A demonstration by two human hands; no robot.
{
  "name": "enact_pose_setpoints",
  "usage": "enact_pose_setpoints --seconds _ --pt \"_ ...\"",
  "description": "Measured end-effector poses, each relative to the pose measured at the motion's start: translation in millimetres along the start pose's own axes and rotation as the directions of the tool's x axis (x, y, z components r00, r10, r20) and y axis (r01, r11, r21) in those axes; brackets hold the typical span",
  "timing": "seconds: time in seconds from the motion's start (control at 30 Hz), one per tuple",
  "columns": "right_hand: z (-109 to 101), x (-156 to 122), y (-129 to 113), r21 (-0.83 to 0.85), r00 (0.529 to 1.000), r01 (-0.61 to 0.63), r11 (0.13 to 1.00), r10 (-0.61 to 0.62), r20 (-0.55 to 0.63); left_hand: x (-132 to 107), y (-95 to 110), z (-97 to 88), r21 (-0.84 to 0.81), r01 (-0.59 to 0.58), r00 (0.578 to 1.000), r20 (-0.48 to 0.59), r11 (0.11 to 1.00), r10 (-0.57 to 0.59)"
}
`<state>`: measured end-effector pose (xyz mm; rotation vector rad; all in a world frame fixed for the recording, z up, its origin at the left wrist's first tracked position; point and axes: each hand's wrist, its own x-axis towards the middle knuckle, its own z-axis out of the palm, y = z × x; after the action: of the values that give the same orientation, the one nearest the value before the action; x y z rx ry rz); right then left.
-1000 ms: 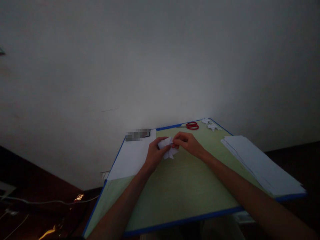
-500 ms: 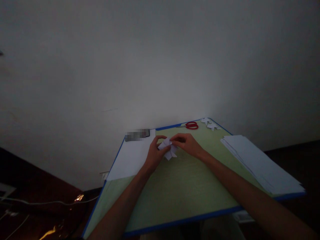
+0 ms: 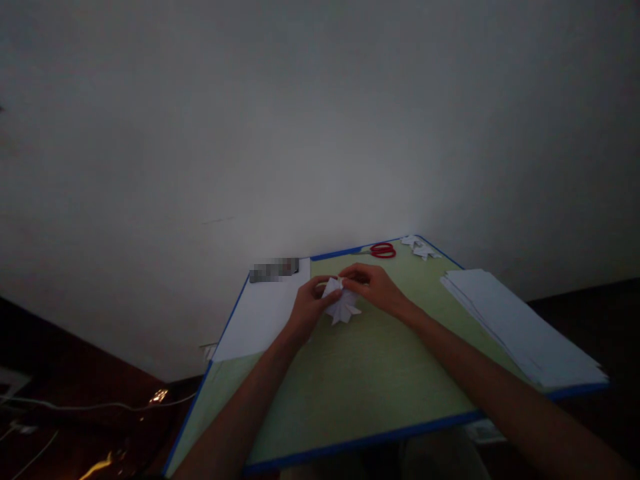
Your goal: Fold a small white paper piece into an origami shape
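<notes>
Between my hands is a folded white paper piece (image 3: 342,309) with several pointed flaps fanning out toward me. My left hand (image 3: 311,303) grips its left side, thumb on the near face and fingers curled behind. At its upper edge, the fingertips of my right hand (image 3: 367,283) pinch the paper, close to the left fingertips. The paper is held above the light green tabletop (image 3: 370,380). Its far side is hidden by my fingers.
Red-handled scissors (image 3: 383,251) lie at the back edge. Folded paper pieces (image 3: 424,251) sit in the far right corner. A stack of white paper (image 3: 520,327) covers the right side. On the left, a white sheet (image 3: 257,320) lies under a blurred dark object (image 3: 274,270). A wall (image 3: 320,133) rises behind.
The folded paper has turned and spread, with more of its pointed flaps showing below my fingers. My left hand has shifted slightly; my right fingertips still pinch the top edge.
</notes>
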<state>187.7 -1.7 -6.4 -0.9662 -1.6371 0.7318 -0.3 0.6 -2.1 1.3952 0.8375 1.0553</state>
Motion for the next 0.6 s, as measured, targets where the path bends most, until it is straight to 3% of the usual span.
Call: enact_pose_setpoints --seconds 0.13,0.43,0.6 --pt "-0.2 0.2 -2.2 -0.064 1.0 0.02 0.998 -0.021 -0.019 -1.6 2.3 1.0 -0.003 0.015 1.0 -0.014 1.0 -0.015" --pt "-0.6 -0.4 -7.2 -0.04 0.999 -0.001 0.999 -0.001 -0.044 -3.3 4.2 2.2 -0.043 0.053 0.999 0.008 0.998 -0.053" --pt "1.6 0.4 1.0 0.072 0.995 -0.056 0.996 0.061 -0.075 -2.1 3.0 1.7 -0.028 0.063 0.998 -0.005 0.998 -0.063"
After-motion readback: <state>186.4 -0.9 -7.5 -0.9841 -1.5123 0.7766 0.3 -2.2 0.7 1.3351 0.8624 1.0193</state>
